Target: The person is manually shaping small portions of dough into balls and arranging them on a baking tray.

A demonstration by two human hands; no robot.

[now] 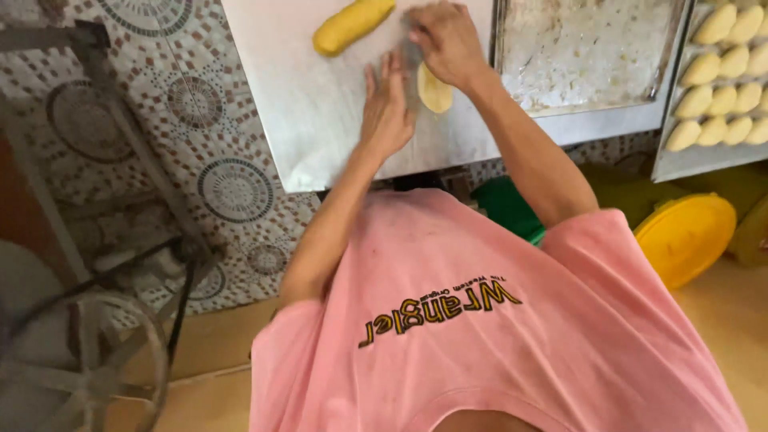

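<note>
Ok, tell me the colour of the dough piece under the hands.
Pale yellow dough piece, seen in the head view, between the left hand and right hand.

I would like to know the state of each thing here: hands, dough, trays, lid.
left hand: flat on the steel table, fingers extended
right hand: pressing on small dough piece
dough log: lying free, untouched
empty tray: floured, no dough
filled tray: rows of shaped dough pieces
yellow lid: lying below the table
</note>
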